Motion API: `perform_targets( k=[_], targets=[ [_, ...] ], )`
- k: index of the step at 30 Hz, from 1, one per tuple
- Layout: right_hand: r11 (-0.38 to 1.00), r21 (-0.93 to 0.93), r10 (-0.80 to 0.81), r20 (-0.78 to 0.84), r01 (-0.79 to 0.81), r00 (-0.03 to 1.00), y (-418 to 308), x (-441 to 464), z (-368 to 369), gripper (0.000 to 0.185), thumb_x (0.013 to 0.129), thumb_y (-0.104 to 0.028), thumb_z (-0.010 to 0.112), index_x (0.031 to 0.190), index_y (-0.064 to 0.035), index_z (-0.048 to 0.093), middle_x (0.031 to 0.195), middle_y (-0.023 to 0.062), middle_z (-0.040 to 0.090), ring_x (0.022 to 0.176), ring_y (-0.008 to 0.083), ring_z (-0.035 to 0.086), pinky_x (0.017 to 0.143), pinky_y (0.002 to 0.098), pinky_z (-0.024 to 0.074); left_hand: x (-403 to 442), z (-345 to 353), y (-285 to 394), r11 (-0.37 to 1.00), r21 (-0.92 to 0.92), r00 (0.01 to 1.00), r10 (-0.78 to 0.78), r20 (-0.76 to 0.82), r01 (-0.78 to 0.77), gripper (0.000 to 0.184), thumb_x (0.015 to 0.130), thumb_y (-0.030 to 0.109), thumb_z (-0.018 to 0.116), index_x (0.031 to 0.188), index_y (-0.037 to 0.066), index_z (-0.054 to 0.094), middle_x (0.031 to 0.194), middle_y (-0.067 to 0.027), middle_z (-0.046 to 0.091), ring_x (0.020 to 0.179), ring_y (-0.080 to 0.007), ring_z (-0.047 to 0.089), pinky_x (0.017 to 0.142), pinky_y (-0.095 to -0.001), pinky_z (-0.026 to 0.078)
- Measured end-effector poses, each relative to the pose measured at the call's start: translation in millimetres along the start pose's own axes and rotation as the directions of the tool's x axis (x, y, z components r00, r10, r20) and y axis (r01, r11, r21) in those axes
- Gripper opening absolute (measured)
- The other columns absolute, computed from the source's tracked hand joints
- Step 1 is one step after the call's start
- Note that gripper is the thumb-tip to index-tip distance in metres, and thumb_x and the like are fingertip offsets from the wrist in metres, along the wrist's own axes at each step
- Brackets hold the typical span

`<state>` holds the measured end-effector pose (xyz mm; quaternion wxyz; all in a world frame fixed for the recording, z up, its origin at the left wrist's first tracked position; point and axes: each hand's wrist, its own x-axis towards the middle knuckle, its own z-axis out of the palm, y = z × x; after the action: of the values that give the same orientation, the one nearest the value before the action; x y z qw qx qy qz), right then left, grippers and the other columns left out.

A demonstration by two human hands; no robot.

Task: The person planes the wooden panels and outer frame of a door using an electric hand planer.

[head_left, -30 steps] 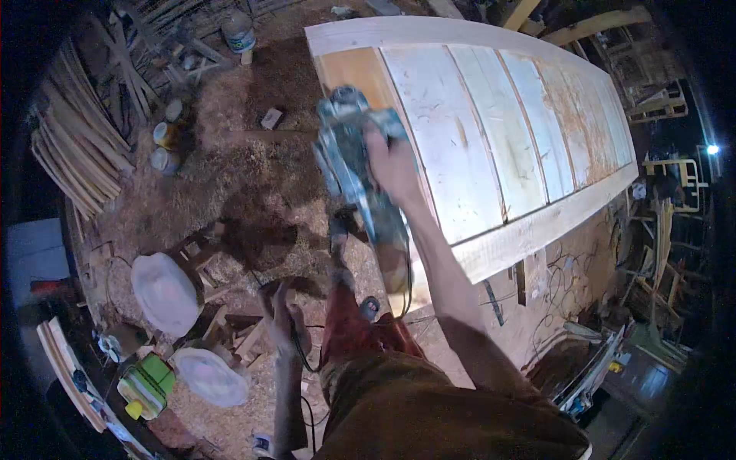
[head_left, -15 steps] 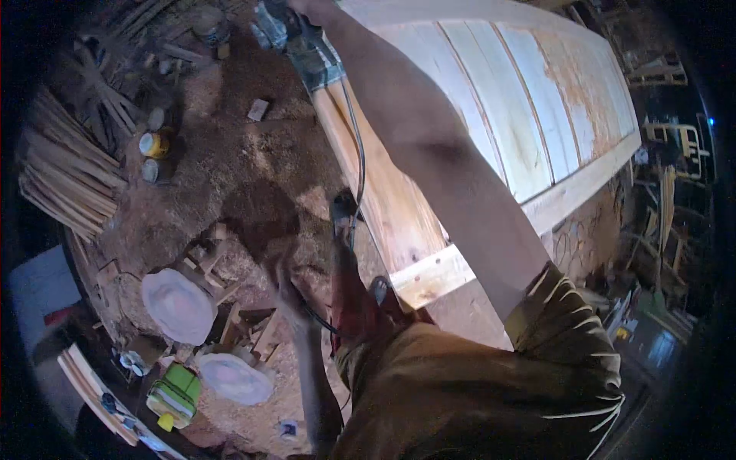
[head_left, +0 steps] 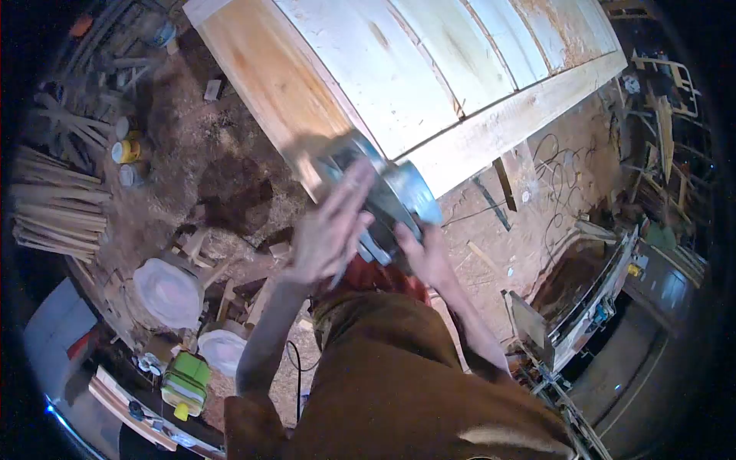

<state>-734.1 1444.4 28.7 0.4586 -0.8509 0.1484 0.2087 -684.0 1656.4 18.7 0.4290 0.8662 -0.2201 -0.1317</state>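
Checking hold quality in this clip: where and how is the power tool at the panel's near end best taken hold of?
Probably by both flanks of the power tool's body, coming from the near side: one end reaches back past the wooden panel's edge, leaving that part beyond the wood. Blur hides any handle.

A brown shirt (head_left: 414, 376) fills the bottom centre of the frame, a pale streak (head_left: 506, 436) crossing it at lower right. Its sleeve (head_left: 249, 426) shows at lower left. Mid-frame, above the shirt, is a red garment (head_left: 387, 277). The hands (head_left: 330, 239) are bare.
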Motion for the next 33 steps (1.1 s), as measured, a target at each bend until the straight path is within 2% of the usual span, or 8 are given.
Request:
perform_targets(
  k=[2, 9, 18, 25, 27, 29, 31, 33],
  targets=[
    [0.998, 0.054, 0.038, 0.042, -0.04, 0.998, 51.5, -43.3, -18.3, 0.049, 0.095, -0.034, 0.059, 0.113, 0.0108, 0.064, 0.09, 0.0253, 0.069, 0.086, 0.0291, 0.069, 0.081, 0.0431, 0.0529, -10.2, 46.8, 14.7, 0.998, -0.004, 0.974, -0.055, 0.22, 0.057, 0.058, 0.102, 0.019, 0.051, 0.156, 0.004, 0.036, 0.161, -0.0159, 0.037, 0.141, -0.0348, 0.047, 0.104, -0.0425, 0.052],
    [0.994, 0.044, 0.099, 0.092, -0.104, 0.991, 90.6, -70.8, -24.7, 0.043, 0.094, -0.028, 0.06, 0.118, 0.0077, 0.065, 0.094, 0.022, 0.069, 0.088, 0.0259, 0.067, 0.08, 0.0416, 0.0526, -45.8, 86.3, 32.5, 0.988, -0.059, 0.981, 0.135, -0.139, -0.144, 0.057, 0.093, 0.02, 0.068, 0.146, 0.005, 0.053, 0.151, -0.0147, 0.048, 0.117, -0.0271, 0.064, 0.09, -0.0387, 0.057],
    [0.999, 0.024, -0.042, 0.094, 0.04, 0.995, -103.0, 134.0, 27.3, 0.056, 0.101, -0.04, 0.056, 0.117, 0.0136, 0.063, 0.097, 0.0214, 0.071, 0.089, 0.0195, 0.063, 0.083, 0.0381, 0.051, -118.1, 9.7, -62.7, 0.941, -0.174, 0.689, -0.333, -0.644, 0.291, 0.047, 0.107, 0.037, 0.041, 0.122, -0.002, 0.063, 0.109, -0.0174, 0.061, 0.098, -0.0311, 0.058, 0.085, -0.0396, 0.047],
    [0.923, 0.027, -0.373, -0.176, 0.384, 0.911, -261.8, 342.1, 121.8, 0.061, 0.095, -0.05, 0.057, 0.103, 0.0088, 0.07, 0.088, 0.0284, 0.072, 0.094, 0.0412, 0.071, 0.088, 0.0472, 0.0523, -142.0, 21.1, -122.3, 0.836, -0.398, 0.341, -0.526, -0.779, 0.379, 0.056, 0.107, 0.047, 0.038, 0.111, -0.003, 0.063, 0.096, -0.0156, 0.058, 0.087, -0.0281, 0.055, 0.077, -0.0405, 0.044],
    [0.91, -0.04, -0.412, -0.205, 0.413, 0.888, -303.4, 392.5, 139.1, 0.066, 0.094, -0.056, 0.054, 0.104, 0.006, 0.072, 0.088, 0.0288, 0.072, 0.094, 0.0419, 0.072, 0.088, 0.0479, 0.052, -126.2, 3.2, -109.3, 0.831, -0.345, 0.407, -0.524, -0.748, 0.436, 0.054, 0.107, 0.046, 0.038, 0.112, -0.002, 0.064, 0.093, -0.0134, 0.057, 0.083, -0.0256, 0.055, 0.072, -0.039, 0.044],
    [0.902, -0.048, -0.43, -0.172, 0.429, 0.886, -342.0, 439.7, 151.3, 0.069, 0.094, -0.06, 0.053, 0.104, 0.0051, 0.073, 0.089, 0.0289, 0.072, 0.095, 0.0423, 0.071, 0.088, 0.0479, 0.0519, -117.4, -3.2, -113.1, 0.638, -0.708, 0.26, -0.77, -0.583, 0.303, 0.051, 0.107, 0.042, 0.038, 0.116, -0.001, 0.064, 0.091, -0.0122, 0.055, 0.081, -0.0243, 0.054, 0.069, -0.0378, 0.043],
    [0.889, -0.089, -0.458, -0.137, 0.449, 0.879, -371.5, 481.1, 159.8, 0.069, 0.094, -0.06, 0.052, 0.104, 0.0052, 0.073, 0.089, 0.0288, 0.072, 0.095, 0.0421, 0.071, 0.089, 0.0478, 0.0518, -101.0, -25.4, -105.5, 0.825, -0.363, 0.462, -0.549, -0.697, 0.433, 0.047, 0.107, 0.038, 0.038, 0.116, 0.0, 0.064, 0.089, -0.0112, 0.053, 0.081, -0.0239, 0.053, 0.071, -0.0383, 0.042],
    [0.879, -0.118, -0.474, -0.11, 0.462, 0.874, -391.5, 504.9, 163.6, 0.07, 0.094, -0.061, 0.052, 0.104, 0.0054, 0.073, 0.09, 0.0287, 0.072, 0.095, 0.042, 0.071, 0.089, 0.0477, 0.0517, -87.1, -32.6, -107.2, 0.831, -0.355, 0.463, -0.539, -0.704, 0.428, 0.046, 0.106, 0.037, 0.038, 0.116, 0.0, 0.065, 0.087, -0.0104, 0.051, 0.08, -0.0239, 0.052, 0.071, -0.0382, 0.041]
  ],
)
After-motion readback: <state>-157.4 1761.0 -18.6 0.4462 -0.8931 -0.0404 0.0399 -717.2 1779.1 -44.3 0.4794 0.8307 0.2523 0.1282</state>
